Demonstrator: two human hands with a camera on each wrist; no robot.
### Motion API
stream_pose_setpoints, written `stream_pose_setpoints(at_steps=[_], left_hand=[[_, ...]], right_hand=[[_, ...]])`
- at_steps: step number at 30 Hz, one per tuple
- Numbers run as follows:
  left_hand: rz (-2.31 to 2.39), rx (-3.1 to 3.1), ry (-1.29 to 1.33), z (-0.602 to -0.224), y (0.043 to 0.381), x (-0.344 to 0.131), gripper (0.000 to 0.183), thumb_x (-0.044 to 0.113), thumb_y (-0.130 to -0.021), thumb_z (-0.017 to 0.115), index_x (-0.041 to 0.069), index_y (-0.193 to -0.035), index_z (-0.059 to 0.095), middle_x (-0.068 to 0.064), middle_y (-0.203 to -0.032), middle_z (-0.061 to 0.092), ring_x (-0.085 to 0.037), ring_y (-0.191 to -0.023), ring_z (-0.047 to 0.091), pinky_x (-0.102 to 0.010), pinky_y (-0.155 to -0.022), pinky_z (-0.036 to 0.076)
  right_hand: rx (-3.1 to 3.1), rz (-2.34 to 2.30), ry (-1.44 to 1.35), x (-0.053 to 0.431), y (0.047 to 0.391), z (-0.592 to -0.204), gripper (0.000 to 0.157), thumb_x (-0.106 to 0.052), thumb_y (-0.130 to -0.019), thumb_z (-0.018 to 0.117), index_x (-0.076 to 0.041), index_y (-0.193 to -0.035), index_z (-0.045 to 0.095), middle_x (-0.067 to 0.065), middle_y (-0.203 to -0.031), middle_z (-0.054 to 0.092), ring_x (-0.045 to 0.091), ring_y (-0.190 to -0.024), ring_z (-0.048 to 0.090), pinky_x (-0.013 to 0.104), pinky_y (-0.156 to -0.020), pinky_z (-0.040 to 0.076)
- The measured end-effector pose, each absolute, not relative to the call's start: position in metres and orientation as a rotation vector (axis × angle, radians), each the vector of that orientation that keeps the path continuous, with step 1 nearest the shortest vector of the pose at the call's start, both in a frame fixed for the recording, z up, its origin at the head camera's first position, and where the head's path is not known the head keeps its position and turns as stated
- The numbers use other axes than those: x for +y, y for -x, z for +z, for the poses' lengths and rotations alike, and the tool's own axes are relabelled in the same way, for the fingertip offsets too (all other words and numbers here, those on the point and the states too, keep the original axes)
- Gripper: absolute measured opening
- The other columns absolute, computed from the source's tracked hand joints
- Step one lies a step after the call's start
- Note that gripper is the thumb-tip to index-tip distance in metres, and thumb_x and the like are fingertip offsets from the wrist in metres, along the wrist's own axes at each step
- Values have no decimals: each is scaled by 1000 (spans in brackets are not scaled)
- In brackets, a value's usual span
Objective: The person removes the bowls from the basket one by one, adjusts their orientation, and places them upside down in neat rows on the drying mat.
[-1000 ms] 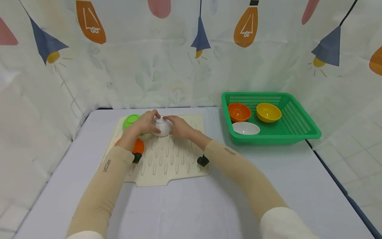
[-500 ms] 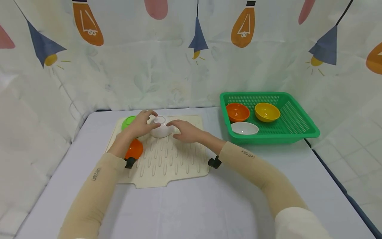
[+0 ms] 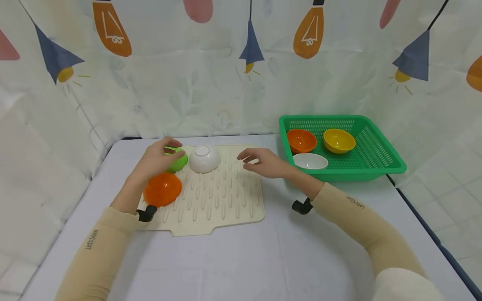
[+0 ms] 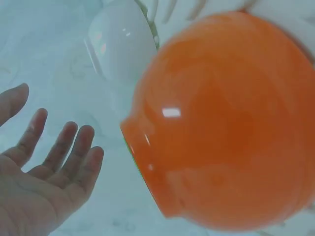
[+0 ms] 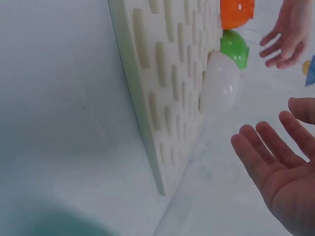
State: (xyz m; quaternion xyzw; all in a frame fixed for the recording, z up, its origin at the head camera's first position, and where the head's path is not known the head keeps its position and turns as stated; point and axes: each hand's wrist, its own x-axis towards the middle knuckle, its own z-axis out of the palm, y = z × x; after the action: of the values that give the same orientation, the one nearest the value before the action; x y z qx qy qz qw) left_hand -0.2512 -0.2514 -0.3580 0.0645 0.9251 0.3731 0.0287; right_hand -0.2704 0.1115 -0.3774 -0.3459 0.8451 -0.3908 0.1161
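Upside down on a cream ridged drying mat (image 3: 222,205) sits a white bowl (image 3: 205,159), its foot ring facing up. Beside it on the left are an overturned green bowl (image 3: 178,163) and, nearer the front, an overturned orange bowl (image 3: 163,189). My left hand (image 3: 155,159) hovers over the green bowl and partly covers it, its fingers loose and holding nothing. In the left wrist view the orange bowl (image 4: 221,123) looms large beside the spread left fingers. My right hand (image 3: 267,163) is in the air past the mat's right edge, fingers relaxed, nothing in it.
A green perforated basket (image 3: 350,172) stands at the back right of the white-covered table (image 3: 244,263). Inside are an orange bowl (image 3: 302,141), a yellow bowl (image 3: 339,141) and a white bowl (image 3: 310,161). A patterned curtain (image 3: 211,92) hangs behind the table.
Both hands have let go of the white bowl, which stays overturned on the mat. The left hand has moved left and the right hand has drawn away to the right.
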Motion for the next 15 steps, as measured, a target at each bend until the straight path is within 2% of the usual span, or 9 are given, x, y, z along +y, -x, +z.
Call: stream_pose_setpoints(at_steps=[5,8,11,15], left_hand=[[1244,2837,-60,-358,250,-272,59,50,-103,57,4,-141,54,-20,-143,51,-42,-130,48,-60,-104,43],[1314,2821,39,-361,251,-285,62,48,-104,55,2,-145,51,-23,-147,46,-45,-134,43,-63,-108,37],[1354,2802,150,-366,251,-298,64,47,-105,52,0,-149,47,-26,-150,42,-48,-136,39,-66,-111,33],[1377,2742,245,-374,252,-316,71,50,-105,49,-1,-153,41,-29,-152,41,-48,-134,41,-63,-111,35]], right_hand=[[2497,-1225,912,143,266,-361,23,-18,-104,62,-11,-126,66,0,-126,66,17,-117,61,36,-99,53],[2511,-1285,882,162,264,-350,22,-19,-104,62,-11,-124,67,0,-123,66,17,-113,62,37,-99,52],[2498,-1382,830,182,264,-341,23,-17,-104,63,-6,-124,67,5,-122,67,20,-111,64,39,-96,55],[2435,-1538,715,210,267,-333,28,-17,-105,63,0,-128,64,13,-125,66,28,-113,64,44,-96,55]])
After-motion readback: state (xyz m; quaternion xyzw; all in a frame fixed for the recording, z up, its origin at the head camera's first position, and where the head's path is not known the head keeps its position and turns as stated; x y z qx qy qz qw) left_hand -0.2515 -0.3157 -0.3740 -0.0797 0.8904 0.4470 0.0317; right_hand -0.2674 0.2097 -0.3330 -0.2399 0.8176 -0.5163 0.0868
